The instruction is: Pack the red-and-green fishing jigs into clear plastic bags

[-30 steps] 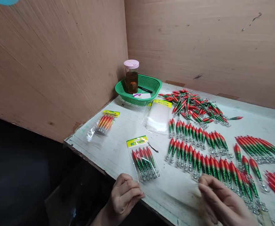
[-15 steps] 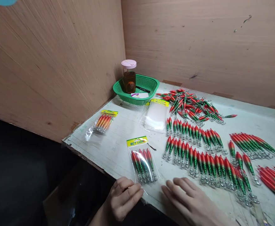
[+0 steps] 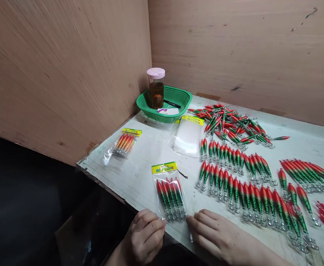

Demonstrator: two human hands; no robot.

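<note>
A clear plastic bag of fishing lures [image 3: 170,199] lies at the table's front edge, its yellow header reading "BCT LURE". Several red-and-green lures with metal hooks are inside it. My left hand [image 3: 146,234] is closed with its fingertips on the bag's lower left corner. At the lower right corner, my right hand [image 3: 213,232] has its fingers curled together on the clear plastic; the thumb is hidden. Beyond my right hand, rows of loose red-and-green lures [image 3: 246,197] lie side by side, hooks toward me.
Flat bags [image 3: 188,136] with yellow headers are stacked behind. A green basket [image 3: 186,101] holds a pink-lidded drink jar [image 3: 156,90], a pen and a card. Another pack with orange lures [image 3: 125,143] lies left. A lure heap [image 3: 231,123] is at the back. Wooden panels [image 3: 234,48] enclose two sides.
My right hand has moved left to the bag's lower right corner, and its fingers have drawn together. My left hand stays at the other corner. The view has shifted slightly.
</note>
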